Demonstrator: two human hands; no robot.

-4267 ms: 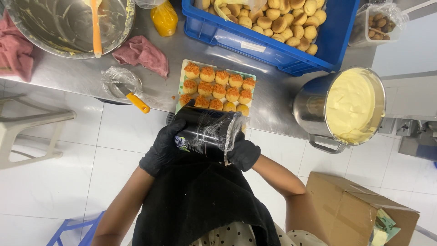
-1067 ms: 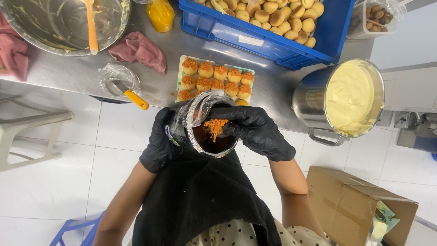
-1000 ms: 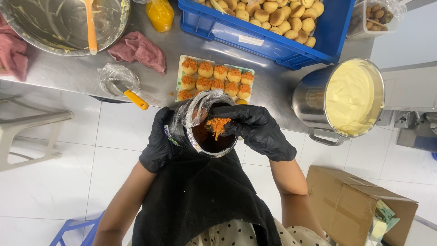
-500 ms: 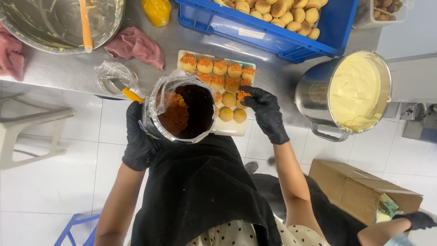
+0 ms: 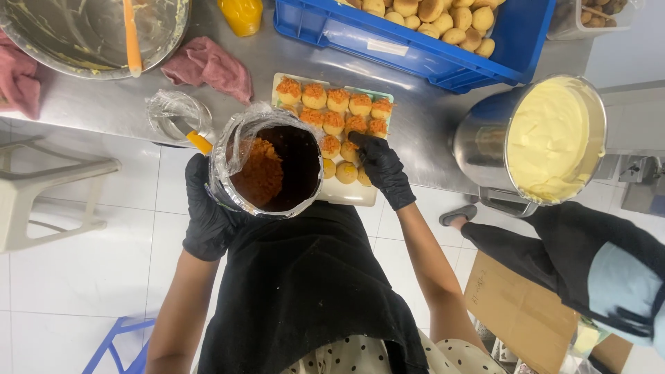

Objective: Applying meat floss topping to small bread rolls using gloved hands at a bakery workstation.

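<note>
My left hand [image 5: 208,215], in a black glove, grips a round tub [image 5: 267,170] lined with clear plastic and holding orange shredded topping. My right hand [image 5: 377,166], also gloved, reaches over a white tray [image 5: 346,192] of small round buns, fingers pinched low over a bun in the middle rows. Most buns [image 5: 332,100] on the tray carry orange topping; several nearest me [image 5: 345,173] are plain. The tray lies on a steel counter [image 5: 422,118] just beyond the tub.
A blue crate of plain buns [image 5: 429,34] sits behind the tray. A steel pot of yellow cream [image 5: 547,138] stands at right. A large steel bowl [image 5: 90,31], pink cloths [image 5: 208,66], a plastic-covered cup [image 5: 173,118], a white stool [image 5: 41,194], a cardboard box [image 5: 519,305]. Another person [image 5: 596,263] stands at right.
My right hand has left the tub and moved out over the tray. The tub has tilted left and down, showing its topping. Another person has come into view at right.
</note>
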